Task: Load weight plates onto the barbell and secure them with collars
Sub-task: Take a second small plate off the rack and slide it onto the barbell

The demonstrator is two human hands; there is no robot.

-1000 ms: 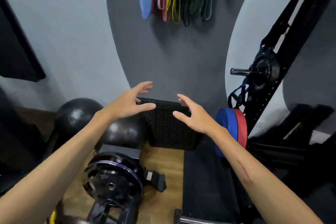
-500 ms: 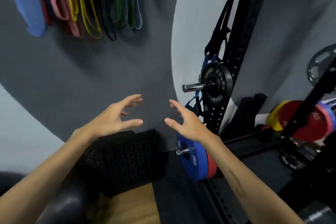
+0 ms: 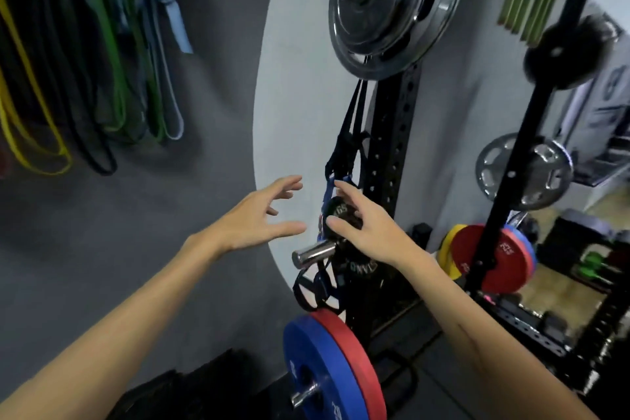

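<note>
Nearest, blue plate (image 3: 308, 372) and red plate (image 3: 354, 365) low on a peg. Beyond, left hand (image 3: 254, 220) and right hand (image 3: 366, 232) both spread wide, empty, reaching for the small black plate (image 3: 341, 211) on the rack's middle peg (image 3: 312, 253); right fingertips apparently just touching it, left just beside. Disc face toward the hands, peg axis pointing out leftward. Likely risks: straps (image 3: 315, 286) snagging, or plate tilting and binding. Farther up, big chrome plate (image 3: 397, 7).

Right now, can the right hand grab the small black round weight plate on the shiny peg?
Probably yes. The open right hand is already spread right over the small black round weight plate, and nothing blocks it.
</note>
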